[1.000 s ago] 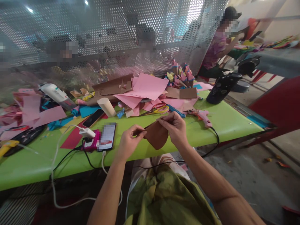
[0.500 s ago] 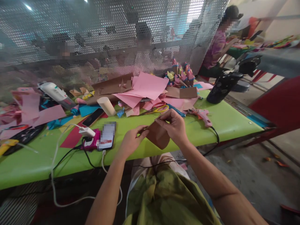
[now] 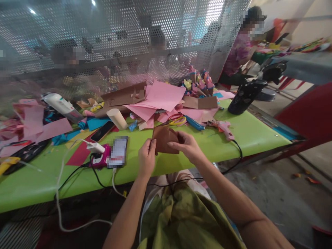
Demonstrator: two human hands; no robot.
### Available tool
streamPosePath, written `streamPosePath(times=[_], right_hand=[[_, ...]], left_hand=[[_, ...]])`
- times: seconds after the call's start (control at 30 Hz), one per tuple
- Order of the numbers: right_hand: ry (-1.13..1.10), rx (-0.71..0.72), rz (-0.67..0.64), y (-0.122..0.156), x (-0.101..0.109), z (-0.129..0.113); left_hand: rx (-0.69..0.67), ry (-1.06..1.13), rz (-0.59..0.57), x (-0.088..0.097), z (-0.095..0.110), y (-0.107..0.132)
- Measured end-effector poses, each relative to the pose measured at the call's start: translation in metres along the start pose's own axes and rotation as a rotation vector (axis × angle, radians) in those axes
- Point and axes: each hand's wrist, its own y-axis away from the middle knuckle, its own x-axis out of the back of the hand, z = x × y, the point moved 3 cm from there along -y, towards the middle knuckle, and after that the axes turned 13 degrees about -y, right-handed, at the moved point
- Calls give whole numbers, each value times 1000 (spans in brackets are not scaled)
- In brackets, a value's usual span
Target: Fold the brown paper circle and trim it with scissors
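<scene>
Between my hands is a piece of brown paper [image 3: 166, 140], bent into a curve, held just above the near edge of the green table. My left hand [image 3: 147, 155] pinches its left side, thumb on the near face. On the right side, my right hand [image 3: 188, 147] grips the paper with the thumb laid across its face and the fingers behind, partly hidden. Just beyond the paper lie yellow-handled scissors [image 3: 177, 120] and a blue cutter-like tool [image 3: 194, 122]. A pink glue gun [image 3: 225, 128] rests to the right of my right hand.
Pink paper sheets [image 3: 166, 95] pile up at the back, beside a cluster of small paper cones [image 3: 201, 83]. A plugged-in phone [image 3: 118, 152] lies left by a pink power strip [image 3: 100, 159]. A black tumbler [image 3: 245, 97] stands right. Cables hang over the table's front edge.
The brown paper has turned from a slanted, corner-down pose to a more level one. My right hand has moved down to its right side, and my left hand has turned more upright.
</scene>
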Motion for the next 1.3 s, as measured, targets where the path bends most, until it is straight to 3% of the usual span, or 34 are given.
streamPosePath(times=[0.17,0.37,0.57,0.77,0.87,1.03,1.3], right_hand=[[33,8,95,1,1,6],[-14,55,-6,2,-1,-5],[72,73,72,-1,3,-5],[128,160,-21,0,-3,-20],[156,143,-15,-2,-5,-23],[105,150,79,-7,-1,-21],[76,23,10,-8,-2,-19]], left_hand=[[8,93,13,-4,-3,5],[-65,-1,-45,-1,-1,9],[-78,-44,-197,-8,-3,11],[-161,-180,-269,-3,4,9],[-161,-187,-320,-5,4,9],[-57,12,-431,-9,-3,11],[-80,-49,-397,-2,0,11]])
